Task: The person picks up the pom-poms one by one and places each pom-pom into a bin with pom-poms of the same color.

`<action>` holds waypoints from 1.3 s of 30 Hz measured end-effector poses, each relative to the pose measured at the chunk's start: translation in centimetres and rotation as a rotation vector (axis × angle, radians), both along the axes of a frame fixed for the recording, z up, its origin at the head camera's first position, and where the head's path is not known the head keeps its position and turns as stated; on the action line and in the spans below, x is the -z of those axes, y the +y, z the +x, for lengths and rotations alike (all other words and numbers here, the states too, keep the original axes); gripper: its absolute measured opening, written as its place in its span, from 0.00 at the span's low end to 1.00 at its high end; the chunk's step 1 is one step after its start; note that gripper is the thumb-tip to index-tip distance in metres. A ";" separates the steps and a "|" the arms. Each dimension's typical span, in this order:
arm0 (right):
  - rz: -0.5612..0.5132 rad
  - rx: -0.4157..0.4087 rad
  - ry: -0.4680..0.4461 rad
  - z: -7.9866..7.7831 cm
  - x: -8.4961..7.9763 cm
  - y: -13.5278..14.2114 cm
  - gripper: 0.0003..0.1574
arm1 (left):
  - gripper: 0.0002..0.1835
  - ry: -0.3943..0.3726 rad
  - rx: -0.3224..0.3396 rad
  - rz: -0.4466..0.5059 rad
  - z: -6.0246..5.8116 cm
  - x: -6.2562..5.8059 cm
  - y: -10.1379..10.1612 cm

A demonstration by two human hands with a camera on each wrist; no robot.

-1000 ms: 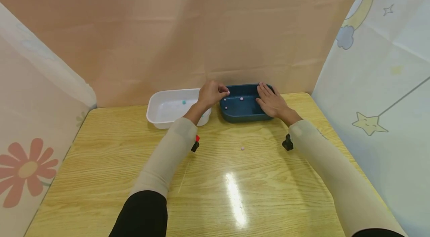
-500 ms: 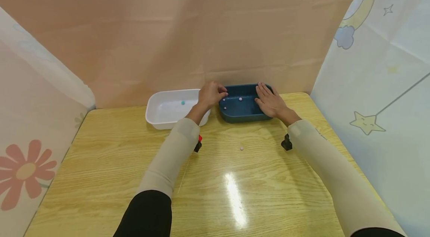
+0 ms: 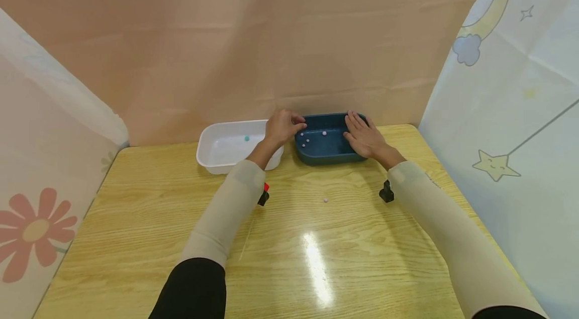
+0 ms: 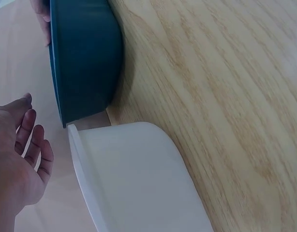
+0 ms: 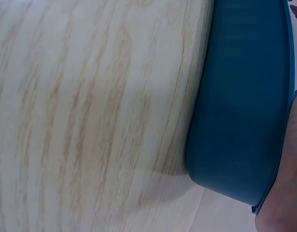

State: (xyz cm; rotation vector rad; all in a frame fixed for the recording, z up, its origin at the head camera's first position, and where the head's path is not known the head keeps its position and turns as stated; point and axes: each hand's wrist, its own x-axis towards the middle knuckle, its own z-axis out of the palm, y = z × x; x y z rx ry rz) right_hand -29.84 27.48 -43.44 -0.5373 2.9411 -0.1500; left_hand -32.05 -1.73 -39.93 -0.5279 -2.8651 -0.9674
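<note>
My left hand (image 3: 281, 127) hovers above the left end of the dark blue tub (image 3: 330, 159), beside the white tub (image 3: 217, 169). In the left wrist view its fingers are loosely bent, with nothing visible between thumb and fingertips. My right hand (image 3: 365, 137) rests on the right end of the blue tub with its fingers extended. Several small pale balls, one being a pale ball (image 3: 307, 140) near the left wall, lie on the blue tub's floor. A turquoise ball (image 3: 246, 138) lies inside the white tub, partly covered by my left arm.
One small pinkish ball (image 3: 325, 200) lies on the wooden table (image 3: 289, 238) in front of the tubs. A brown paper backdrop (image 3: 203, 58) stands right behind them. Patterned sheets hang at the left and right sides.
A second ago my left thumb and fingers pinched a pale ball over the blue tub's left end. The ball has left the hand, and one more shows on the tub's floor. My right hand stays put.
</note>
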 end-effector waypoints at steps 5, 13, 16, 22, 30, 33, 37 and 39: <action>0.007 -0.003 0.008 -0.2 0.2 0.1 0.41 | 0.10 0.018 0.019 0.021 0.3 -0.1 -0.2; -0.007 -0.013 -0.006 -0.3 0.0 0.1 0.42 | 0.10 0.032 0.064 0.050 1.0 -0.1 -0.4; -0.006 -0.013 -0.001 -0.3 0.0 0.1 0.41 | 0.11 0.040 0.082 0.048 1.3 -0.1 -0.5; -0.011 -0.015 0.004 -0.4 0.0 0.0 0.41 | 0.10 0.058 0.123 0.046 2.0 -0.5 -0.6; -0.015 -0.007 -0.006 -0.4 -0.1 0.6 0.42 | 0.11 0.080 0.209 0.054 3.4 -0.4 0.2; -0.010 0.002 -0.006 -0.2 -0.1 0.7 0.42 | 0.11 0.080 0.245 0.056 4.1 -0.1 0.7; 0.005 0.009 -0.004 0.0 -0.1 0.8 0.41 | 0.11 0.068 0.272 0.067 5.0 0.2 1.0; 0.003 0.007 -0.003 0.1 0.0 0.8 0.41 | 0.10 0.068 0.283 0.070 5.4 0.4 1.0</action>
